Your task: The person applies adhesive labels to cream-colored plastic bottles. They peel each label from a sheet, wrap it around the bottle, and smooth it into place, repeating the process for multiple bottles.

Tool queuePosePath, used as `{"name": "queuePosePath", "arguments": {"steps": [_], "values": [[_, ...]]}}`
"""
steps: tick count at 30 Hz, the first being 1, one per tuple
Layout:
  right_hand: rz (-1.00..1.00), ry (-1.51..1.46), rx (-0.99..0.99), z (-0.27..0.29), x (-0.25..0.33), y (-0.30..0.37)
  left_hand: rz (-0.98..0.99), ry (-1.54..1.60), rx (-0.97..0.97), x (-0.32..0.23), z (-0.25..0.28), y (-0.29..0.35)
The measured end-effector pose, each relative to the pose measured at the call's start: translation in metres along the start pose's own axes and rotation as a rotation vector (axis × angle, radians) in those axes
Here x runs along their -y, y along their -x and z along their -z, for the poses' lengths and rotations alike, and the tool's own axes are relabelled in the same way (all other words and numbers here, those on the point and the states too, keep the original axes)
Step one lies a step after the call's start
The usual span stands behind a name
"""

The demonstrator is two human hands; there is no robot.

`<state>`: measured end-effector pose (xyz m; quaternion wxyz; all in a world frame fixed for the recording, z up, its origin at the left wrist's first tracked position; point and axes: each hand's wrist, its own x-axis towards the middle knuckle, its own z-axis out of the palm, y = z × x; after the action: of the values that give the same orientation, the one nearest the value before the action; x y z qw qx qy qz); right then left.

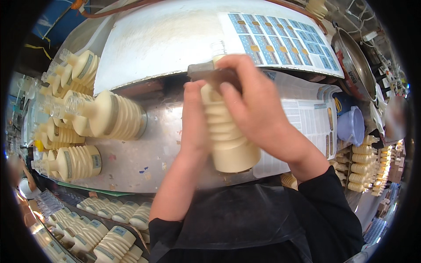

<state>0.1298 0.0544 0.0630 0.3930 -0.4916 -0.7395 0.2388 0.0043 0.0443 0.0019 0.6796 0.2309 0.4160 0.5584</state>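
A cream-coloured bottle (230,144) with spiral ridges and a clear threaded neck stands in front of me, at the middle of the metal table. My left hand (195,118) is closed along the bottle's left side, steadying it. Against the bottle's shoulder, my right hand (258,107) grips a dark grey-brown flat piece (202,70), with the thumb bent over it. Its exact kind cannot be made out, and the fingers hide part of it. The bottle's shoulder is largely covered by my hands.
Several labelled cream bottles (118,116) stand on the table's left. Ahead lies a white board (162,39) with a sheet of blue labels (276,39). A backing sheet (298,127), a lilac bucket (351,125) and a round metal pan (355,63) are to the right. More bottles (116,241) fill the lower left.
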Motion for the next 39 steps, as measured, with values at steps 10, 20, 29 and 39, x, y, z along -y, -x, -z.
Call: {"name": "queuePosePath", "arguments": {"steps": [10,20,29,39], "values": [[-0.034,-0.105,-0.198,0.001,-0.031,0.014,-0.111,-0.085,0.104,0.007,0.01,-0.006],[-0.122,-0.169,-0.216,-0.001,-0.044,0.019,-0.247,-0.514,0.083,0.01,0.013,-0.015],[-0.075,-0.114,-0.221,-0.004,-0.045,0.02,-0.257,-0.435,0.088,0.015,0.021,-0.018],[-0.115,-0.29,-0.261,0.008,-0.043,0.007,-0.208,-0.282,0.067,0.015,0.015,-0.01]]}}
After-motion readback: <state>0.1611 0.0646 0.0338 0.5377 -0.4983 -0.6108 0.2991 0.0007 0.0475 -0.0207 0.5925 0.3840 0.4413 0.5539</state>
